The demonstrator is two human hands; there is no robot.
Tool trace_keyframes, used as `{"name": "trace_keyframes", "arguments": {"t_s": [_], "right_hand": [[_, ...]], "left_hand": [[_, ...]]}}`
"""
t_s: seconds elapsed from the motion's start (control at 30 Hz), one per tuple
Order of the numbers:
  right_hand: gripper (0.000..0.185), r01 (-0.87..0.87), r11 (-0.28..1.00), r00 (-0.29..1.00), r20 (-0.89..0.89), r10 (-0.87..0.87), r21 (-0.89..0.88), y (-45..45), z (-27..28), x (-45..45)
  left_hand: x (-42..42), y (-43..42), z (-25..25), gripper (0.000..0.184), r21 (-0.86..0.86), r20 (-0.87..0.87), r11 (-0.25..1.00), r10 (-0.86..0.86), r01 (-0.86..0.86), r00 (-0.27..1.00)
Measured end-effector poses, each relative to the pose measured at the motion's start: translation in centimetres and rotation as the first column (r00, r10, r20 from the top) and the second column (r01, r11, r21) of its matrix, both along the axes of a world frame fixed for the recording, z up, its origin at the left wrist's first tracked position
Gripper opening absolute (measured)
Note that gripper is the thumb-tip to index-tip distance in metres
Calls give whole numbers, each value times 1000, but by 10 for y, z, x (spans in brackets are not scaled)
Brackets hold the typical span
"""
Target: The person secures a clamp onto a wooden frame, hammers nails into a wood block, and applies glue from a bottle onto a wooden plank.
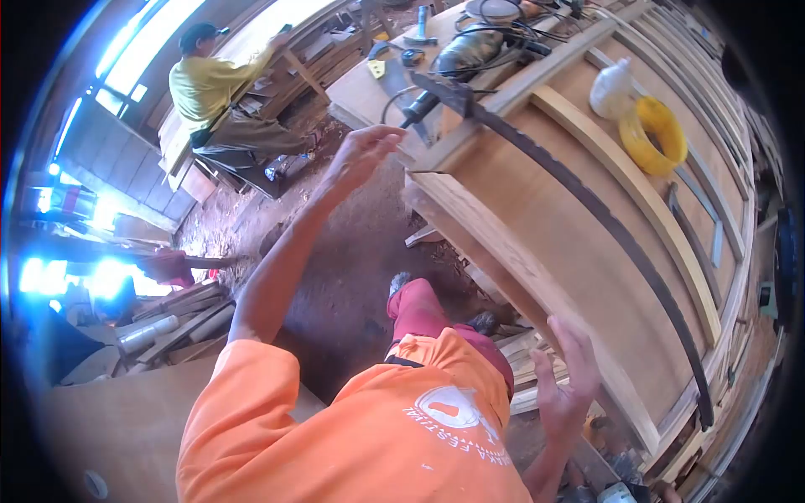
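Observation:
My left hand [366, 155] is raised beside the panel's far left corner, its fingers reaching out just short of a dark cylindrical handle [422, 107]. No object shows in its grasp. Lower right, my right hand [567, 377] has thumb and fingers apart against the outer edge of a pale wooden board [520, 272]. That board runs along the near side of a framed wooden panel [537, 193]. Across the panel lies a long dark metal bar with a notched edge, which looks like a bar clamp [587, 189]; its head sits near my left hand.
On the panel are a yellow coil [652, 134] and a white plastic bag [612, 88]. Behind it, a hammer [421, 29] and a cabled power tool [470, 54] lie on a bench. A person in yellow [205, 88] works at the upper left. Scrap wood [180, 323] is stacked left.

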State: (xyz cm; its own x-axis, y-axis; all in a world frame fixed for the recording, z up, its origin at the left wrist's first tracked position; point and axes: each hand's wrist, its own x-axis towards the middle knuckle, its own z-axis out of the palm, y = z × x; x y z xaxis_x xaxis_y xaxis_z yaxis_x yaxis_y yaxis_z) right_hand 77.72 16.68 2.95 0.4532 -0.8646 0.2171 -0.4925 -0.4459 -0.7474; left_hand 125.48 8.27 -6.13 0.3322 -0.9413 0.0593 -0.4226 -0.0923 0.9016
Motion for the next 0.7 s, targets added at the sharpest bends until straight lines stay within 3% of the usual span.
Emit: {"name": "trace_keyframes", "arguments": {"t_s": [0.17, 0.23, 0.27, 0.37, 0.47, 0.53, 0.7], "right_hand": [[57, 11, 982, 991, -126, -35, -187, -28, -22, 96], [61, 32, 969, 981, -176, -77, -245, -44, -37, 131], [65, 19, 965, 976, -206, -75, -260, -53, -47, 144], [67, 57, 952, 957, -255, -137, -300, -69, -71, 176], [59, 113, 959, 957, -232, -176, -259, -73, -79, 180], [53, 71, 941, 966, -211, -147, -331, -75, -76, 182], [50, 60, 928, 965, -216, -148, -367, -79, -77, 186]], "left_hand": [[6, -11, -9, 32, 55, -98, 968, -240, 246, 966], [13, -19, -26, 33, 49, -256, 898, -411, 436, 875], [14, -19, -21, 35, 35, -338, 888, -421, 459, 842], [27, -26, -30, 36, 11, -358, 851, -487, 525, 796], [31, -38, -30, 35, -24, -396, 804, -553, 594, 733], [32, -43, -21, 33, -9, -442, 786, -558, 618, 702], [34, -61, -3, 30, 107, -254, 716, -651, 690, 715]]}}
